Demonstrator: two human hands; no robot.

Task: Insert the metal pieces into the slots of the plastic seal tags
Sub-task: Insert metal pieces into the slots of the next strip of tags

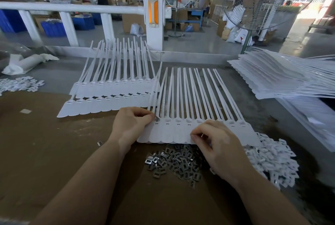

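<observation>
Right at the near edge of the tabletop (pixel 54 148), head view: strip of joined plastic seal tags (pixel 181 134) lying flat, flags toward the body, long tails fanning away toward the far rail. Row of slots running left to right across the strip, just past the flags.

Left hand (pixel 130 125) parked at the left end of that strip, fingers (pixel 145 115) curled and pinching one small metal piece (pixel 157 119) right over the leftmost tag's slot. Practically touching the slot already, so probably just a short press down and in. Can't tell whether it's partly seated or only resting on top.

Right hand (pixel 217 145) over the right half of the strip, nearer the loose pile of metal pieces (pixel 174 159) sitting just below the flags. Fingertips pressed together; something thin glints between thumb and forefinger, most likely the next piece, too small to swear to.

Key relation, judging from this: filling goes along the row from left to right, slots open upward, supply heap just beside the right hand. So right hand feeds, left hand seats. Remaining slots look empty, so early days on this strip.

More strips behind (pixel 112 96), a stack at far right (pixel 281 79), a heap of small white plastic bits (pixel 272 161) beside the metal.
</observation>
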